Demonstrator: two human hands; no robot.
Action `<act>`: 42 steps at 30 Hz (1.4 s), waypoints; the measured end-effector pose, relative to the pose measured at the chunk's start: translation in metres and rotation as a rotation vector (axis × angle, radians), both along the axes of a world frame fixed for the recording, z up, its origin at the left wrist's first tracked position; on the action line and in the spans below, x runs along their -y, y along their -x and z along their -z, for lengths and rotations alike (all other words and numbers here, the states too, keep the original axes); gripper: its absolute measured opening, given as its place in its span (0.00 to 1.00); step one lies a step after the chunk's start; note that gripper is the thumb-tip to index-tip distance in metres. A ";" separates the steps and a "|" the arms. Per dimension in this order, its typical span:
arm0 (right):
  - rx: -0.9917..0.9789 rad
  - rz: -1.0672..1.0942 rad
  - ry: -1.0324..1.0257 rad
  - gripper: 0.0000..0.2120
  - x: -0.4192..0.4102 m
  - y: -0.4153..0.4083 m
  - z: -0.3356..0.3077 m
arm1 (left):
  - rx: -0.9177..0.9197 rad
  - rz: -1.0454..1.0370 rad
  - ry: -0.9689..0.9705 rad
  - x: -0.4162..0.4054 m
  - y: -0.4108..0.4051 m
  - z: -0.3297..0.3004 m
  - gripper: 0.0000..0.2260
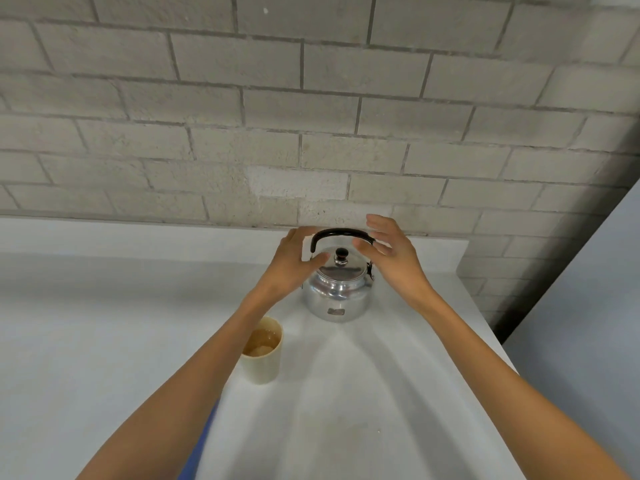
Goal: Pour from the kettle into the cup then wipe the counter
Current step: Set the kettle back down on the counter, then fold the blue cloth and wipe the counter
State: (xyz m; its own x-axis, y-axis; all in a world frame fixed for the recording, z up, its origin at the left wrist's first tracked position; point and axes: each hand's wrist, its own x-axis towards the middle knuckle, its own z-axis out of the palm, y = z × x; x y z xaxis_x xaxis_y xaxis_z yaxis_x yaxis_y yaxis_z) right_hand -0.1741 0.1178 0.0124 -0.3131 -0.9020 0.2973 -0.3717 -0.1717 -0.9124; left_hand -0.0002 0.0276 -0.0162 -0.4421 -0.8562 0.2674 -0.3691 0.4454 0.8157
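A shiny metal kettle point(337, 294) with a black arched handle and a black lid knob stands upright on the white counter point(381, 393), close to the back wall. My left hand point(294, 261) hovers at the kettle's left side with fingers spread, thumb near the lid. My right hand point(391, 252) is at the right side, fingers apart beside the handle's right end. Neither hand grips anything. A cream cup point(262, 353) stands in front and left of the kettle, partly behind my left forearm, with brownish liquid inside.
A grey brick wall point(311, 116) rises right behind the counter. The counter's right edge runs diagonally past my right arm, with a pale surface point(588, 323) beyond it. A blue patch point(201, 441) shows under my left forearm.
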 end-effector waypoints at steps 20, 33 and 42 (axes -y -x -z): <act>0.178 -0.168 -0.037 0.03 -0.151 -0.113 0.004 | -0.235 -0.302 -0.051 -0.211 -0.115 -0.017 0.05; 0.145 -0.245 -0.340 0.07 -0.152 -0.181 0.086 | -0.002 -0.513 -0.161 -0.251 -0.164 0.045 0.06; 0.025 -0.295 -0.536 0.36 -0.097 -0.232 0.120 | 0.327 -0.669 -0.472 -0.249 -0.204 0.084 0.34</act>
State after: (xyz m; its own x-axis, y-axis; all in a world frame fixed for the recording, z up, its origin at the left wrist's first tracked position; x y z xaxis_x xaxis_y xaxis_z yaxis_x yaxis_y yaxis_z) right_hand 0.0583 0.2147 -0.1078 -0.0288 -0.9738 -0.2257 -0.3558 0.2210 -0.9081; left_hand 0.2039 0.2767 -0.1002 0.1991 -0.9522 -0.2317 -0.6789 -0.3045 0.6681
